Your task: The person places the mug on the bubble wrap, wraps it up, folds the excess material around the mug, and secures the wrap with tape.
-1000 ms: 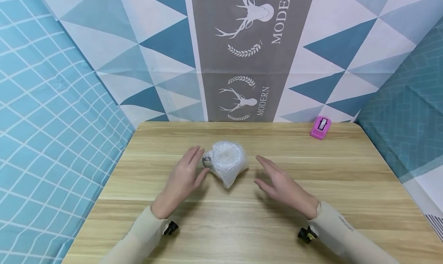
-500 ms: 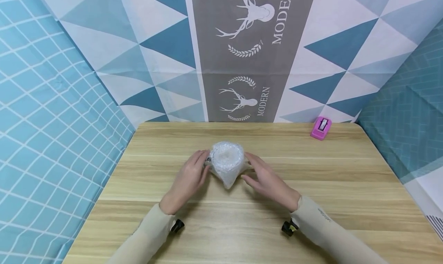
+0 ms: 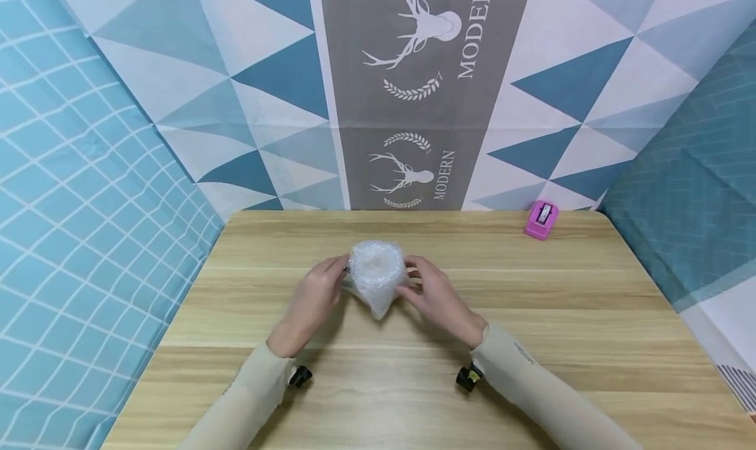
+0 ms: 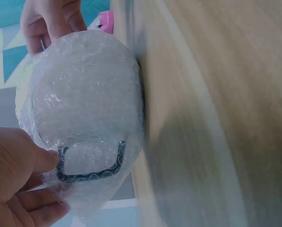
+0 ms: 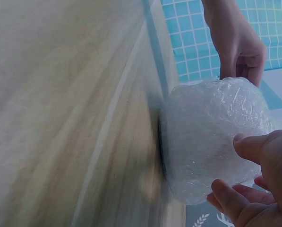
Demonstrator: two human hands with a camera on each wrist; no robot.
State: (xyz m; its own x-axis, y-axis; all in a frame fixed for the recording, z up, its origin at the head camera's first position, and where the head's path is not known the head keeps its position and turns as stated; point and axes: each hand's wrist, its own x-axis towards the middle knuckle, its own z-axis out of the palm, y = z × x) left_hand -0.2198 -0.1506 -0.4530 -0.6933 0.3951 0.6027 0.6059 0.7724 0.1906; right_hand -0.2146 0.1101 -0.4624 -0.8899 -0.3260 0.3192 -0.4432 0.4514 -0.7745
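A mug [image 3: 377,273] wrapped in clear bubble wrap stands on the wooden table, its round top facing up. The wrap tapers to a point at the near side. Through the plastic in the left wrist view, a dark squarish handle [image 4: 91,176] shows. My left hand [image 3: 313,299] pinches the wrapped handle side between thumb and fingers. On the opposite side, my right hand [image 3: 440,299] grips the wrap with bent fingers and thumb. The right wrist view has the right thumb [image 5: 252,146] lying against the plastic and the fingers lower down.
Near the back right edge of the wooden table [image 3: 378,391] lies a small pink plastic object [image 3: 541,220] with a dark slot. A patterned cloth [image 3: 266,76] hangs behind the table, with a blue checked cloth [image 3: 88,240] along the left side.
My right hand has moved left from beside the mug to its wrapped side. My left hand has closed in on the handle side. The mug's place looks almost the same.
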